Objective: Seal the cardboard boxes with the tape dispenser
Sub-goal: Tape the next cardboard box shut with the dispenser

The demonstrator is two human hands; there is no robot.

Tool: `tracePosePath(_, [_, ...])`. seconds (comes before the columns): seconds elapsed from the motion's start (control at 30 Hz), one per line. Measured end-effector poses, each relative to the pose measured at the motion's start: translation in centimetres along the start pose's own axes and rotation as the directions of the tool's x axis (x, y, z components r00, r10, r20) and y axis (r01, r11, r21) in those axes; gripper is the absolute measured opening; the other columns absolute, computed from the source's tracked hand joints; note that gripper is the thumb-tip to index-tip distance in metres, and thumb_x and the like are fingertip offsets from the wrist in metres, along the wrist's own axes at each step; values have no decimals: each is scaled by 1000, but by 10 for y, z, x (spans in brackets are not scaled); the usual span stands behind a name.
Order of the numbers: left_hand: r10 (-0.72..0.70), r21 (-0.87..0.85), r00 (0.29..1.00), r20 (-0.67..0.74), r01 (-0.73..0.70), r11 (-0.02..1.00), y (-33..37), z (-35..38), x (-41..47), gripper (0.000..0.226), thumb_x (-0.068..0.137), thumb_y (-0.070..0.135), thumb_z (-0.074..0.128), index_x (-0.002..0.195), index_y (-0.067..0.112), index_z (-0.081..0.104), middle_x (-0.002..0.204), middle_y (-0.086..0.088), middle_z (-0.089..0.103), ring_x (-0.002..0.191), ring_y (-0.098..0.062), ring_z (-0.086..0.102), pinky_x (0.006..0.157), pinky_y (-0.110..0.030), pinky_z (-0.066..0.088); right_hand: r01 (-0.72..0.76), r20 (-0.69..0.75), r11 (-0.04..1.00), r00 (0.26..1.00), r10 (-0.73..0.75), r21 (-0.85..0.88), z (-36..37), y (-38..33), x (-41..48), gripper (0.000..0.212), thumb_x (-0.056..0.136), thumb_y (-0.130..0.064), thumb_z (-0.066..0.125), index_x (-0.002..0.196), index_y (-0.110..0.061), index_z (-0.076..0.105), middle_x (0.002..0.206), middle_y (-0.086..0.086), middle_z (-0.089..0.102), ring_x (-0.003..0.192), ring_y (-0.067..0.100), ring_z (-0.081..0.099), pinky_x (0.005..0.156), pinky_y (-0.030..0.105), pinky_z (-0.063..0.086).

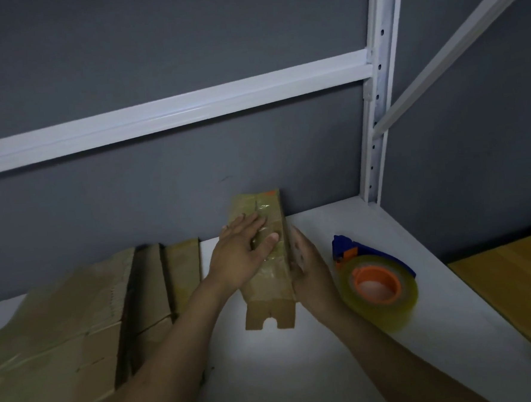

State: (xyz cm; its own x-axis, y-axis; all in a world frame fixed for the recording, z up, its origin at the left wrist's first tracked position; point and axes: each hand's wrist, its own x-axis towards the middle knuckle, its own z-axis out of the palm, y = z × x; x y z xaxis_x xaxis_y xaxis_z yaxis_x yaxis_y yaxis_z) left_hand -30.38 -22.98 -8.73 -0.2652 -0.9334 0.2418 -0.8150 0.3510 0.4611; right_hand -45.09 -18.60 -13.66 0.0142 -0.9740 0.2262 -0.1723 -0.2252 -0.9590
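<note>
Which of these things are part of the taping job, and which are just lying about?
Part of the job: small cardboard box, left hand pressed on top, right hand against its side; tape dispenser lying beside it; other cardboard boxes at left.
Just lying about: yellow board at right; white shelf frame behind.

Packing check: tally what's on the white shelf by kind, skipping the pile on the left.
Cardboard box: 1
Tape dispenser: 1
Tape roll, mounted on the dispenser: 1
Total: 3
</note>
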Motion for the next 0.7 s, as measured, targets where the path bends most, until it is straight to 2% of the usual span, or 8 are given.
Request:
tracePosePath(0.07, [19,-249,994,-105,-44,967,-2,0,-3,49,90,55,52,129,25,61,138,7,53,134,-10,41,114,-30,30,261,171,920,961,-219,-293,-15,5,7,60,90,-51,41,144,-25,39,153,-7,32,139,7,30,114,26,29])
tracePosePath(0.1, [32,-349,990,-135,-78,934,-8,-2,-5,45,89,52,52,121,24,65,129,6,58,126,-7,49,109,-27,37,365,260,851,924,-281,-378,-24,9,13,57,92,-46,46,144,-25,38,154,-9,26,143,7,22,116,26,23])
tracePosePath(0.17, [97,-384,986,-134,-142,913,-24,-10,-12,34,93,47,52,114,25,67,121,8,62,120,1,51,105,-23,40,460,383,780,872,-306,-425,-43,11,23,57,93,-32,58,143,-29,32,152,-16,18,145,5,10,117,29,17])
tracePosePath(0.3, [192,-385,971,143,-124,914,-52,-39,-16,29,98,19,49,123,29,59,136,22,51,132,12,35,108,-8,24,553,507,713,802,-316,-430,-61,3,41,64,86,-28,68,142,-24,38,148,-16,23,143,8,9,114,29,17])
tracePosePath(0.37, [216,-344,933,289,-109,932,-64,-52,-13,44,96,6,54,127,37,55,140,32,44,137,10,28,111,-11,18,588,510,686,784,-354,-429,-62,1,48,64,82,-27,73,139,-21,45,146,-16,29,143,9,14,113,30,22])
tracePosePath(0.43, [227,-270,908,353,-133,954,-69,-57,-8,55,91,7,63,129,44,51,142,35,39,139,10,24,114,-17,14,601,506,675,779,-372,-429,-59,3,50,65,79,-30,75,137,-22,48,145,-15,33,143,8,18,112,30,26])
tracePosePath(0.6, [324,-177,940,105,-303,936,-71,-37,-8,56,73,17,83,121,31,61,135,22,52,131,5,41,113,-19,28,610,415,625,791,-450,-486,-40,16,46,52,82,-33,66,127,-10,57,137,6,50,132,11,36,106,34,39])
tracePosePath(0.7, [377,-28,925,-49,-379,925,-69,-22,-12,49,72,38,78,116,22,66,132,20,53,123,4,46,103,-14,35,605,331,563,789,-518,-563,-27,18,44,42,82,-32,62,115,-6,61,130,10,55,123,17,46,100,38,47])
